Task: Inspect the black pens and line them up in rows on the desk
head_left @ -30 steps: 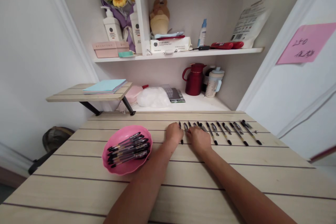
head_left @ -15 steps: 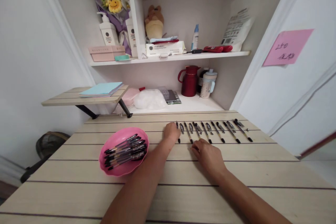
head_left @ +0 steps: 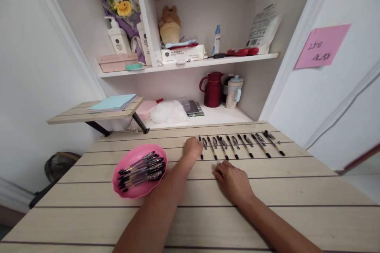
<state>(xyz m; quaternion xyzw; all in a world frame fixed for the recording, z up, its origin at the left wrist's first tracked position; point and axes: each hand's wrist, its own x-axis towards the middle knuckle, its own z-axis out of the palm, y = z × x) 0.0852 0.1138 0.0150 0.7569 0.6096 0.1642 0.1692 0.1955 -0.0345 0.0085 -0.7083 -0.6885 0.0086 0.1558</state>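
Observation:
A row of several black pens and caps [head_left: 237, 144] lies side by side on the wooden table [head_left: 267, 189], toward its far edge. My left hand [head_left: 192, 148] rests at the row's left end with fingers curled, touching the leftmost pen [head_left: 201, 147]. What the fingers hold, if anything, is hidden. My right hand [head_left: 231, 180] lies flat on the table nearer to me, fingers stretched out, holding nothing, a little below the row. A pink bowl [head_left: 139, 170] with several black pens in it stands left of my left forearm.
Behind the table a low shelf holds a red jug [head_left: 213, 89], a pale cup [head_left: 234, 92] and a white bag [head_left: 168, 112]. A small raised wooden stand [head_left: 89, 114] carries light-blue booklets. An upper shelf bears bottles, boxes and a plush toy. A pink note [head_left: 322, 46] sticks on the right wall.
My right hand has drawn back from the pen row toward me and now lies flat. My left hand stays at the row's left end. The view shifted slightly.

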